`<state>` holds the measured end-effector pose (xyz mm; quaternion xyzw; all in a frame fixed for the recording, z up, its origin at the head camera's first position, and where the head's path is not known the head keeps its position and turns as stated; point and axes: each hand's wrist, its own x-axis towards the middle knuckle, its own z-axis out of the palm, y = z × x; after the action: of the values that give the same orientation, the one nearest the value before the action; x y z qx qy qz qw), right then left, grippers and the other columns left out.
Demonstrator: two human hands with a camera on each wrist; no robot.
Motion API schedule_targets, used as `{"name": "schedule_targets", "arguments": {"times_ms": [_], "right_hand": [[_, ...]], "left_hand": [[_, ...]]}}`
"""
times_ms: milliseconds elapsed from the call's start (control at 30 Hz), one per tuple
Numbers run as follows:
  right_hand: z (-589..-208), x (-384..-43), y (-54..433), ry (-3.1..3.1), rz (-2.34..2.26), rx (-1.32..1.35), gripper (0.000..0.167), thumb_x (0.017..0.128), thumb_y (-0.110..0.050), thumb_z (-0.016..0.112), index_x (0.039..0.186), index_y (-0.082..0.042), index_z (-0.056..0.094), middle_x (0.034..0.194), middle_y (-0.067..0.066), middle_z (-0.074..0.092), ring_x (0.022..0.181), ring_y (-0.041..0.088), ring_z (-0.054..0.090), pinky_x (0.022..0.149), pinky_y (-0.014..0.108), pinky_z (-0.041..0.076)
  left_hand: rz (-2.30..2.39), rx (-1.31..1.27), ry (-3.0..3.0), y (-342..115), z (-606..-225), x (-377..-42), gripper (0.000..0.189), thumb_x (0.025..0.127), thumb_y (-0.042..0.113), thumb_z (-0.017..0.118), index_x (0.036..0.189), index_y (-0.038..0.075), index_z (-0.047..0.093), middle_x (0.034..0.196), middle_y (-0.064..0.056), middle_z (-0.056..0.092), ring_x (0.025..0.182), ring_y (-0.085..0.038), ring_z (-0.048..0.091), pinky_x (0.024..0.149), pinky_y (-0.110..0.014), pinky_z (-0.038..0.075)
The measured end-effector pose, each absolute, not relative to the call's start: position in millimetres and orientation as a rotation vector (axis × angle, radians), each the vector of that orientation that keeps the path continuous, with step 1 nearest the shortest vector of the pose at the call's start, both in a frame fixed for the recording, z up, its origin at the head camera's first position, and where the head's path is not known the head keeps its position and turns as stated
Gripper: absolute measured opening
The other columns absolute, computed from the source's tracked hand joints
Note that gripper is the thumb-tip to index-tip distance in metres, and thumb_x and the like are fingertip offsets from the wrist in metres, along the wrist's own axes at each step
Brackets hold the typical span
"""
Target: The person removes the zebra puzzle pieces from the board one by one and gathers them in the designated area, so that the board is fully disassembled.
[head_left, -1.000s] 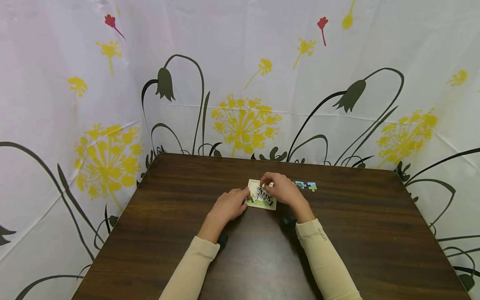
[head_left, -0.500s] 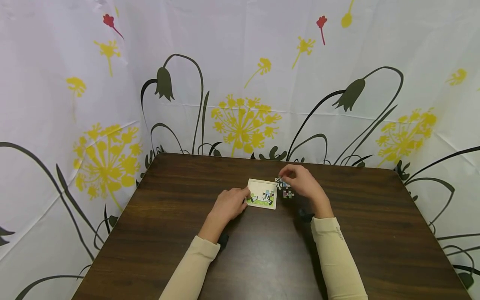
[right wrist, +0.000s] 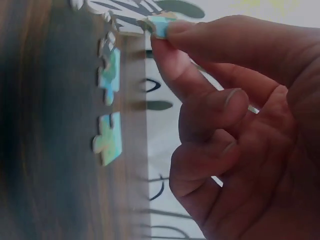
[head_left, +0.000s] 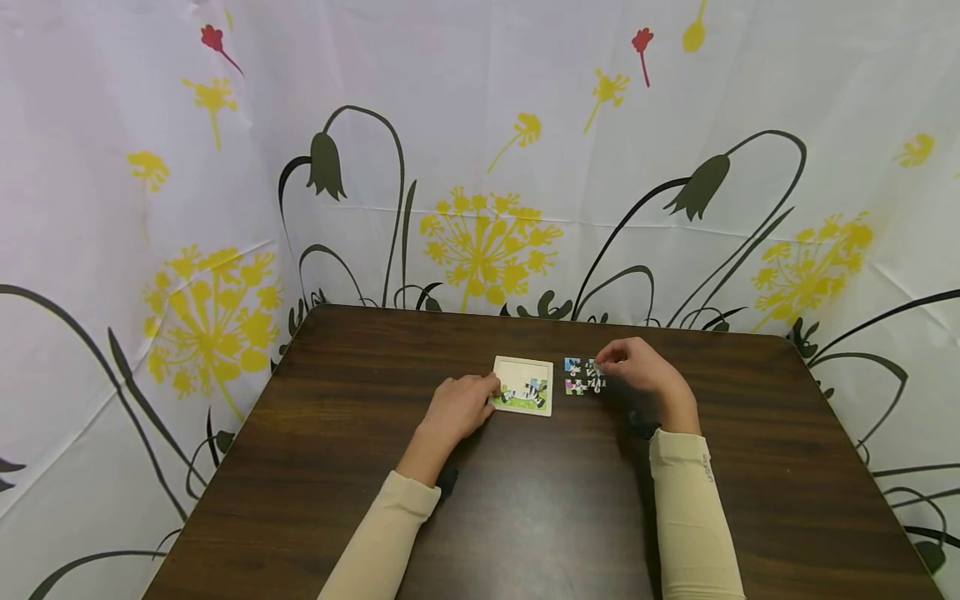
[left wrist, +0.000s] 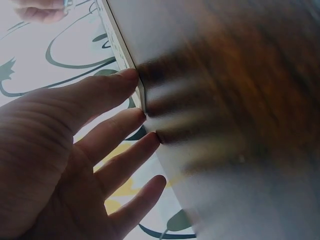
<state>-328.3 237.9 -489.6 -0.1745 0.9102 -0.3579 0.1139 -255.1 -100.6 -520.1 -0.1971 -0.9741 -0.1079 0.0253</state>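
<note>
My left hand (head_left: 463, 407) holds the lower left corner of a small pale wooden puzzle tray (head_left: 523, 372) between thumb and index finger. The tray's lower part carries puzzle pieces with zebra legs and grass; bare wood shows above them. To the tray's right, my right hand (head_left: 639, 367) pinches a small light-blue puzzle piece (right wrist: 160, 26) between thumb and index finger, the other fingers curled in. Several zebra puzzle pieces (head_left: 575, 387) lie under and beside its fingertips. Some pieces are partly hidden by that hand.
The dark wooden table (head_left: 360, 392) stands against a white curtain (head_left: 480, 100) printed with flowers. In the right wrist view, two green and blue loose pieces (right wrist: 109, 140) lie in a line on the table near its edge.
My right hand has moved from over the tray to the right, above the loose pieces. Zebra pieces now lie beside the tray, whose upper part shows bare wood. The left hand stays put.
</note>
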Motion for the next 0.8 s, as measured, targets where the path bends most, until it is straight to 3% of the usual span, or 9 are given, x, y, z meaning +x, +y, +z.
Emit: {"name": "schedule_targets", "arguments": {"times_ms": [233,567,800], "right_hand": [[-497.8,-331.2,246.4,2.633,-1.001,-0.455,0.017,0.099,0.001,0.065,0.109,0.010,0.075,0.102,0.020,0.077,0.093,0.021,0.066,0.084,0.034,0.052],[-501.7,-329.5,247.6,2.652,-0.943,-0.421,0.018,0.100,-0.004,0.069,0.114,0.008,0.070,0.108,0.023,0.074,0.099,0.030,0.069,0.085,0.040,0.054],[-501.4,-327.3,250.3,2.590,-0.948,-0.443,0.018,0.098,-0.009,0.073,0.108,0.005,0.068,0.104,0.016,0.068,0.086,0.021,0.058,0.077,0.032,0.047]], "left_hand": [[-0.322,-0.598,-3.027,-99.9,-517.7,-253.7,0.016,0.100,0.020,0.079,0.116,0.020,0.075,0.112,-0.003,0.080,0.102,-0.026,0.075,0.089,-0.052,0.058],[-0.348,-0.599,-3.032,-99.6,-517.6,-253.6,0.016,0.100,0.017,0.078,0.116,0.019,0.075,0.118,-0.005,0.080,0.106,-0.027,0.075,0.092,-0.054,0.059],[-0.339,-0.597,-3.036,-99.8,-517.9,-254.8,0.015,0.101,0.016,0.077,0.115,0.019,0.075,0.113,-0.004,0.080,0.105,-0.026,0.075,0.090,-0.053,0.059]]}}
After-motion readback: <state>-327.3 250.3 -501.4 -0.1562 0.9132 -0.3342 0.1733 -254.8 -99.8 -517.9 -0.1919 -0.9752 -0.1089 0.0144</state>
